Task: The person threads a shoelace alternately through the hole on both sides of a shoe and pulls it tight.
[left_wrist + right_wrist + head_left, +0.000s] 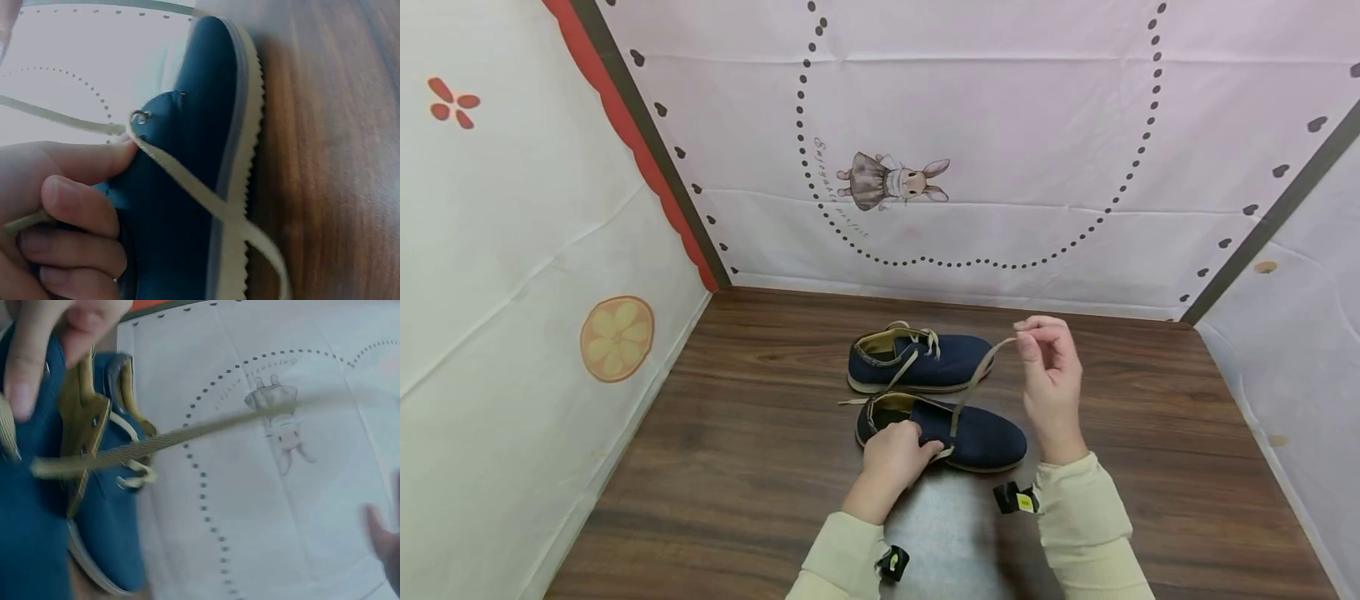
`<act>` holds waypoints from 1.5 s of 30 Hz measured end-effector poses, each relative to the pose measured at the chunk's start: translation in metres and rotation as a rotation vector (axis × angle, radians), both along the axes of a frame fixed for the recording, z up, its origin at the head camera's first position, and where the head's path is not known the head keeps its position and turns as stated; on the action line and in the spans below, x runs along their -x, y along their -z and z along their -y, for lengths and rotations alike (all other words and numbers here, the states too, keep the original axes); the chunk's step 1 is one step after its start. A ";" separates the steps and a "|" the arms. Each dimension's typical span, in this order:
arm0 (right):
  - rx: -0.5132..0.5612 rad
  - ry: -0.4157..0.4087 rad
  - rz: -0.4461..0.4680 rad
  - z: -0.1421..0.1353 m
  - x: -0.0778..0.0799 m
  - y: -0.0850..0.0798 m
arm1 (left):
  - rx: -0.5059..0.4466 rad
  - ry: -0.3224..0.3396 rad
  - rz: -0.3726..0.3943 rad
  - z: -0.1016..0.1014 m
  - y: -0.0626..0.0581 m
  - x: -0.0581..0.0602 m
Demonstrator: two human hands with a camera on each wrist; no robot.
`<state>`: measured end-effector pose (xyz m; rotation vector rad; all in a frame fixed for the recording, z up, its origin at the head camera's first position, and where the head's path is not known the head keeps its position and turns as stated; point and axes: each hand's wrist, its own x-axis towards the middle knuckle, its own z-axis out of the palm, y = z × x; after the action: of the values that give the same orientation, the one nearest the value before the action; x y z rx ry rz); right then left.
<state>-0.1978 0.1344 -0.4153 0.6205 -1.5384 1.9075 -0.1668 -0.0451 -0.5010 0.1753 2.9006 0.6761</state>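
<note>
Right grip: it (1051, 379) is pinching a tan lace (978, 375) near its end between thumb and finger, out beyond the toes of the shoes.
Tan lace: it is stretching from the right grip down to the eyelets of the near shoe.
Left grip: it (895, 454) is gripping the near shoe (992, 435) beside its opening, a digit pressing the upper just beside a metal eyelet (142, 117).
Near shoe: it is lying upright around the middle of the bench (745, 475), its toe pointing toward the right edge; a second stretch of lace (187, 181) is running from the eyelet down across the sole.
Near shoe's opening: its yellowish lining is showing around a dark interior; the left grip is partly covering it, and whether fingers are reaching inside I cannot tell.
Far shoe: it (958, 358) is lying just beside the near one, closer to the far edge, its toe also pointing right.
Far shoe's opening: it is showing yellowish lining and a dark inside, pale laces (932, 343) looping at its front.
Backdrop: a printed cloth (1000, 150) is hanging along the far edge.
</note>
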 end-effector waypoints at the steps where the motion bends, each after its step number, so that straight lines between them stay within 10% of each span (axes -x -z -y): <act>1: -0.011 -0.070 0.048 -0.001 0.001 0.004 | -0.009 0.007 0.001 0.001 -0.002 0.000; 7: 0.017 -0.608 0.511 -0.008 0.004 0.049 | -0.129 -0.015 -0.094 0.015 -0.020 0.005; 14: -0.428 -0.328 1.044 -0.002 -0.004 0.082 | -0.004 0.147 -0.422 0.017 -0.017 0.030; 18: -0.575 -0.279 1.055 -0.001 -0.009 0.087 | 0.041 0.203 -0.359 0.011 0.001 0.040; 22: -0.546 -0.319 1.009 -0.002 -0.011 0.088 | -0.016 0.083 -0.290 0.007 0.013 0.045; 32: -0.400 -0.023 1.018 0.010 -0.006 0.099 | -0.135 -0.070 -0.223 -0.002 0.015 0.049; 45: -0.642 0.165 0.944 0.023 -0.007 0.110 | -0.139 -0.059 -0.269 -0.002 0.019 0.045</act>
<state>-0.1912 0.1118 -0.5256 -0.2502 -2.7300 1.6165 -0.2121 -0.0430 -0.5195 0.2126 3.1238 0.9323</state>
